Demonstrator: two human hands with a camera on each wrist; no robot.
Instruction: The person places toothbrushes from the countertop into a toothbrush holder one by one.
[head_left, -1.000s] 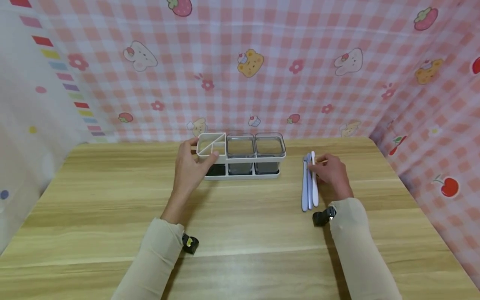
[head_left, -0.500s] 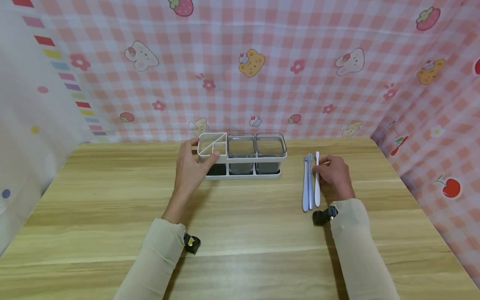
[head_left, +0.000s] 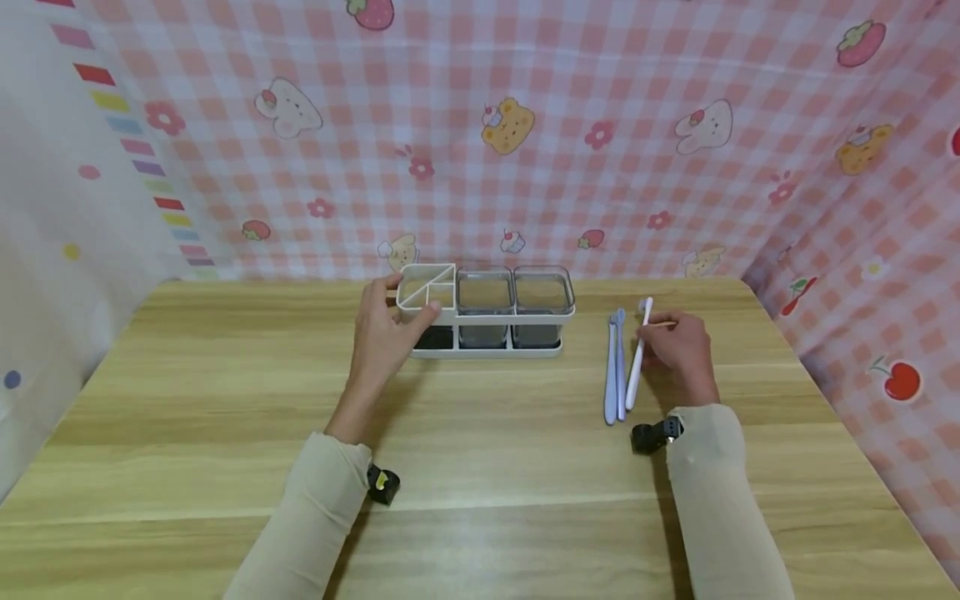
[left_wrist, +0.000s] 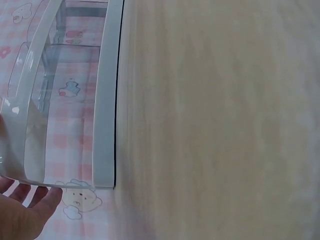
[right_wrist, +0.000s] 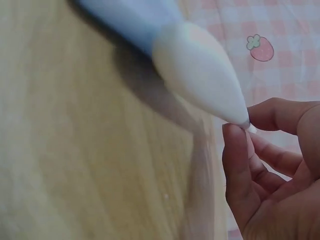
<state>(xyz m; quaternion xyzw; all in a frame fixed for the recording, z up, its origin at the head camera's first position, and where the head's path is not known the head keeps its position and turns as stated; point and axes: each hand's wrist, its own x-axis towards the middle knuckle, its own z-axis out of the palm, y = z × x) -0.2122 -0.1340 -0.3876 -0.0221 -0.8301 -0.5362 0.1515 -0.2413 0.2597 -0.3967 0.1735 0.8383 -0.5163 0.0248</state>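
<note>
At the back of the table stands a white toothbrush holder (head_left: 517, 318) with a divided compartment on its left and two clear cups (head_left: 483, 337) beside it. My left hand (head_left: 378, 333) grips its left end, thumb at the front and fingers behind; in the left wrist view the fingers lie along the holder's end (left_wrist: 104, 125). My right hand (head_left: 681, 346) pinches a white toothbrush (head_left: 637, 367), which leans with its head up and to the right. The right wrist view has the handle (right_wrist: 200, 70) above its shadow. Two bluish toothbrushes (head_left: 611, 375) lie side by side just left of it.
The wooden table (head_left: 487, 467) runs back to a pink checked cloth (head_left: 450, 200) hanging close behind the holder. More cloth hangs along the right and left sides. A black wrist camera (head_left: 657, 434) sits by each sleeve cuff.
My right hand has drawn the white toothbrush rightward, away from the bluish ones, and tilted its head up to the right. My left hand has stayed on the holder.
</note>
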